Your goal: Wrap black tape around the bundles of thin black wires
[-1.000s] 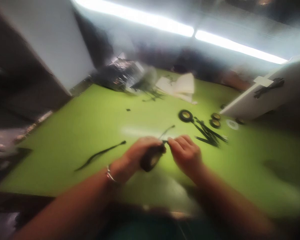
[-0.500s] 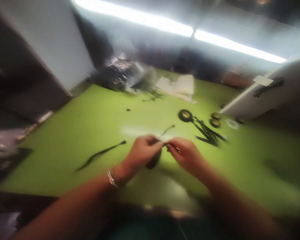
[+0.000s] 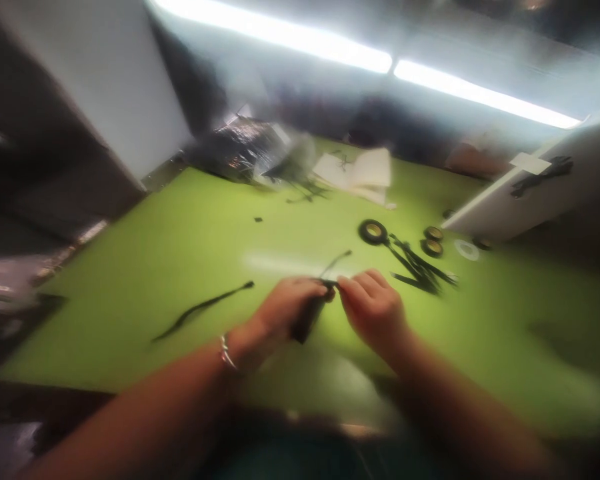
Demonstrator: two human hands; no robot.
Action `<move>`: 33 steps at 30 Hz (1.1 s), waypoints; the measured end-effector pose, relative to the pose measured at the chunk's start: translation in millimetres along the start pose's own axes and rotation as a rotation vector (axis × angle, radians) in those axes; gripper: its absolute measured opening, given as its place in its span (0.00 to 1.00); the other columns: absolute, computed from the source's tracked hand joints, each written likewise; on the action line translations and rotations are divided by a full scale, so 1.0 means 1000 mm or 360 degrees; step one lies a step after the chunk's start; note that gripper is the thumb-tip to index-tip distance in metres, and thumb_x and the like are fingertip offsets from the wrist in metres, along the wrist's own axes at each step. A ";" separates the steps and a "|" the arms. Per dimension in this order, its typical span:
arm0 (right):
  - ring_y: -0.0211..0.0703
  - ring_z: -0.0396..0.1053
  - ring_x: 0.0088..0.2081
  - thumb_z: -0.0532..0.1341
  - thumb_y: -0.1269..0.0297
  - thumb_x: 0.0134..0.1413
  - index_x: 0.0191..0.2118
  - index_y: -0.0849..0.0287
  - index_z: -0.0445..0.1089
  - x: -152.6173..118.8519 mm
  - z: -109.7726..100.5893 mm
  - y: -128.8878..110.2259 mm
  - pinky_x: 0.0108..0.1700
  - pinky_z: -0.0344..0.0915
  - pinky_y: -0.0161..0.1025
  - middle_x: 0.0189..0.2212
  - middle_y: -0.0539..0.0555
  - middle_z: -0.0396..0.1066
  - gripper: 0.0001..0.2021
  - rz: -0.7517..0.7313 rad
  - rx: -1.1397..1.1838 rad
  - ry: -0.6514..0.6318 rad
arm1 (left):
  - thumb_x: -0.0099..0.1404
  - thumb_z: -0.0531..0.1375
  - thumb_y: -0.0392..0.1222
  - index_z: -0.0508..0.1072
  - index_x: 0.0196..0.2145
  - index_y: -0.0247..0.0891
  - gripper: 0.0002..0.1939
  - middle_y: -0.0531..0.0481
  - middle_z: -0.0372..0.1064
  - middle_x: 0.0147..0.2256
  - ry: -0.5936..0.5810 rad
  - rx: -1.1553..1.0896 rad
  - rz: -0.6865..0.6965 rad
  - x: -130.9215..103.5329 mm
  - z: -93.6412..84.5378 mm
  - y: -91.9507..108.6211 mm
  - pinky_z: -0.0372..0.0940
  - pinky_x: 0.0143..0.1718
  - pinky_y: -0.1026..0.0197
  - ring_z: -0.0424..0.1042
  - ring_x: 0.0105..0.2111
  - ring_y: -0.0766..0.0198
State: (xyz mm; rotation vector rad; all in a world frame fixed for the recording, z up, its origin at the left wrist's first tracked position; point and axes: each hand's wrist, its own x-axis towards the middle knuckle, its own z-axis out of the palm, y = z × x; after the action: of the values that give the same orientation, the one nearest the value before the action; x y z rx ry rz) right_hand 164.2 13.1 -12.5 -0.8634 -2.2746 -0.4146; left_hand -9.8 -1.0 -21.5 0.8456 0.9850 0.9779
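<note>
In the upper left of the frame, a pale panel [image 3: 125, 100] stands beside the green tabletop [image 3: 145, 253]. Toward the lower left, a dark cord [image 3: 203, 307] lies in a shallow bend, its thicker end nearest the hands. A bracelet [image 3: 226, 352] circles the person's left wrist. A shiny dark plastic bag [image 3: 245, 150] lies at upper centre-left, and a small black square [image 3: 259, 219] sits nearer the hands.

Just below centre, the left hand [image 3: 283, 303] is closed around a dark roll [image 3: 306, 321], which is held tilted under the fingers; blur hides its detail. Between the 2 hands runs a short dark strip [image 3: 331, 283], pinched by the left thumb and fingers at its left end. A thin cord [image 3: 337, 261] slants up and right behind them, its lower end hidden.

An open white paper [image 3: 373, 172] lies at upper centre. The right hand [image 3: 375, 310] is nearly closed, its thumb and forefinger pinched on the strip's right end. Above it lies a large tape roll [image 3: 362, 232], beside a heap of black strips [image 3: 420, 270]. Right of centre are 2 small tape rolls [image 3: 433, 241], then a white ring [image 3: 467, 250] near a white board [image 3: 510, 207].
</note>
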 end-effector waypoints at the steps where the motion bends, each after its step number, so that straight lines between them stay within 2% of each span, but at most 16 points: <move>1: 0.41 0.60 0.29 0.60 0.77 0.54 0.37 0.62 0.70 -0.001 0.000 0.001 0.32 0.60 0.36 0.23 0.52 0.67 0.06 -0.0030 -0.0031 0.0030 | 0.54 0.64 0.43 0.78 0.30 0.31 0.11 0.46 0.74 0.30 -0.0019 0.0005 0.0004 0.000 -0.001 0.000 0.60 0.35 0.62 0.68 0.31 0.63; 5: 0.42 0.62 0.31 0.61 0.78 0.53 0.42 0.62 0.70 -0.004 0.004 0.003 0.35 0.62 0.36 0.25 0.52 0.71 0.10 -0.0130 -0.0097 0.0129 | 0.58 0.62 0.54 0.78 0.32 0.32 0.19 0.44 0.75 0.32 0.0004 0.0060 0.0016 -0.001 -0.003 -0.002 0.61 0.38 0.61 0.69 0.32 0.62; 9: 0.42 0.63 0.32 0.61 0.77 0.53 0.41 0.59 0.71 -0.005 0.005 0.001 0.35 0.63 0.37 0.27 0.52 0.73 0.10 -0.0130 -0.0101 0.0111 | 0.56 0.63 0.56 0.78 0.31 0.32 0.21 0.45 0.74 0.31 0.0112 0.0240 0.0035 0.001 -0.007 -0.007 0.60 0.34 0.62 0.67 0.30 0.63; 12: 0.43 0.64 0.35 0.61 0.74 0.55 0.39 0.58 0.71 -0.001 0.001 -0.001 0.39 0.65 0.39 0.31 0.53 0.73 0.07 0.0059 0.0150 -0.0038 | 0.55 0.63 0.56 0.78 0.30 0.33 0.20 0.48 0.72 0.27 0.0178 0.0398 0.0120 0.002 -0.007 -0.007 0.58 0.29 0.63 0.65 0.27 0.65; 15: 0.44 0.67 0.39 0.58 0.70 0.58 0.41 0.59 0.71 0.004 -0.003 -0.001 0.41 0.66 0.42 0.36 0.56 0.73 0.07 0.0217 0.0463 -0.0287 | 0.57 0.62 0.53 0.76 0.28 0.33 0.17 0.50 0.71 0.25 0.0229 0.0566 0.0289 0.000 -0.004 -0.003 0.59 0.30 0.63 0.65 0.27 0.65; 18: 0.42 0.67 0.32 0.55 0.70 0.60 0.35 0.60 0.71 0.006 -0.007 0.002 0.35 0.65 0.39 0.29 0.54 0.72 0.07 0.0269 0.0577 -0.0486 | 0.58 0.62 0.49 0.76 0.26 0.34 0.14 0.48 0.72 0.27 0.0257 0.0696 0.0424 -0.003 0.000 0.002 0.62 0.34 0.62 0.67 0.30 0.63; 20: 0.39 0.66 0.27 0.56 0.70 0.60 0.31 0.59 0.70 0.007 -0.008 0.004 0.31 0.62 0.36 0.25 0.51 0.70 0.08 0.0397 0.0709 -0.0518 | 0.58 0.63 0.47 0.76 0.27 0.34 0.12 0.48 0.72 0.28 0.0236 0.0681 0.0443 -0.004 0.001 0.004 0.62 0.36 0.62 0.68 0.31 0.63; 23: 0.36 0.65 0.25 0.59 0.70 0.58 0.30 0.58 0.69 0.007 -0.009 0.004 0.29 0.61 0.34 0.23 0.48 0.70 0.05 0.0608 0.0878 -0.0445 | 0.55 0.65 0.48 0.77 0.31 0.35 0.12 0.48 0.73 0.30 0.0115 0.0469 0.0317 -0.003 0.002 0.002 0.63 0.36 0.62 0.69 0.32 0.63; 25: 0.36 0.65 0.26 0.59 0.69 0.58 0.30 0.57 0.69 0.007 -0.009 0.003 0.30 0.61 0.34 0.23 0.48 0.69 0.05 0.0640 0.0863 -0.0352 | 0.54 0.67 0.47 0.77 0.34 0.37 0.13 0.49 0.74 0.31 0.0076 0.0290 0.0191 -0.001 0.002 -0.002 0.63 0.37 0.63 0.70 0.33 0.63; 29: 0.37 0.65 0.28 0.59 0.69 0.58 0.31 0.57 0.68 0.004 -0.004 0.000 0.33 0.61 0.36 0.25 0.49 0.69 0.04 0.0533 0.0756 -0.0190 | 0.52 0.68 0.43 0.77 0.33 0.38 0.11 0.50 0.74 0.31 0.0126 -0.0025 0.0049 0.001 0.003 -0.008 0.63 0.36 0.65 0.70 0.32 0.66; 33: 0.39 0.64 0.30 0.58 0.71 0.59 0.33 0.57 0.67 -0.001 0.002 -0.001 0.34 0.62 0.37 0.26 0.51 0.68 0.04 0.0392 0.0604 -0.0039 | 0.51 0.69 0.40 0.78 0.33 0.38 0.10 0.50 0.75 0.31 0.0140 -0.0227 0.0092 0.001 0.006 -0.011 0.64 0.37 0.65 0.71 0.33 0.66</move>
State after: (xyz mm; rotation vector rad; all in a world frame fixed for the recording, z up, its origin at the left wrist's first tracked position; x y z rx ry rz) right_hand 162.9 12.9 -14.4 -0.9333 -2.1351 0.1359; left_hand -1.0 -5.0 -29.9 0.7199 0.9577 1.1292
